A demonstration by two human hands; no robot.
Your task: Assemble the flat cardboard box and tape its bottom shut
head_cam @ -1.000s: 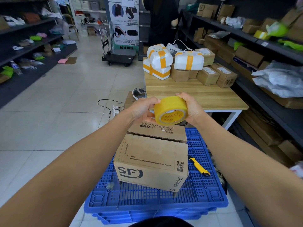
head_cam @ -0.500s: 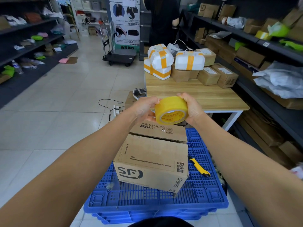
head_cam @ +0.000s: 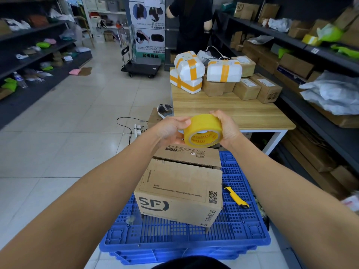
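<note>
Both hands up in front, above the far end of the cardboard box. Left hand & right hand share one roll of yellow tape: right grip wrapped round the roll's right side, fingers over its top edge; left grip closed on the roll's left side, thumb on the outer band. Roll tilted, core opening facing the camera, red print on inner ring. No free tape end visible – can't tell if any is peeled.

Box: assembled, sits on stacked blue pallet, approx centre, nearer its left edge than its right. Upper flaps folded shut, seam between the two flaps runs across near the far end; no tape seen on that seam. "SF" logo on near side, QR code at near right corner of top face. Box not touched by either hand.

Yellow utility knife lies on pallet just beside box's right side, apart from it.

Beyond pallet's far edge: wooden desk, near part bare, taped white parcels + small brown cartons at its far edge. Person in black stands behind desk
</note>
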